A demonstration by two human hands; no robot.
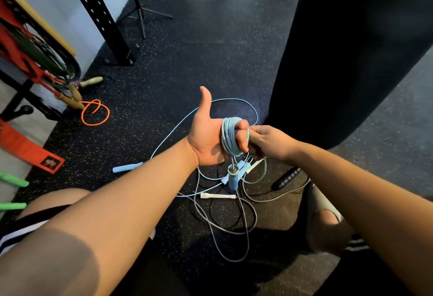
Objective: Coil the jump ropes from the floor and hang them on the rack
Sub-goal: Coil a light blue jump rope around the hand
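Pale-blue smooth cord of the jump rope (230, 135) is wound in tight round loops about the left hand (206, 136), whose fingers (241, 137) curl over the coil; the right hand (267, 142) pinches a strand beside it. One cylindrical handle (233, 179) hangs below, long axis pointing down at the speckled dark floor (187, 61).

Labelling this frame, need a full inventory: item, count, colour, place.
light blue rope: 1, light blue, coiled round left fingers, tail on floor
blue handles: 2, light blue, one under coil, one on floor
white handle: 1, white, floor, among cords
black handle: 1, black, floor right
orange rope: 1, orange, floor near rack
wooden handles: at least 2, tan, near rack
green handles: 2, green, left edge
rack: 1, black, left, bands hung
punching bag: 1, black, right
left hand: 1, holds coil
right hand: 1, pinches rope
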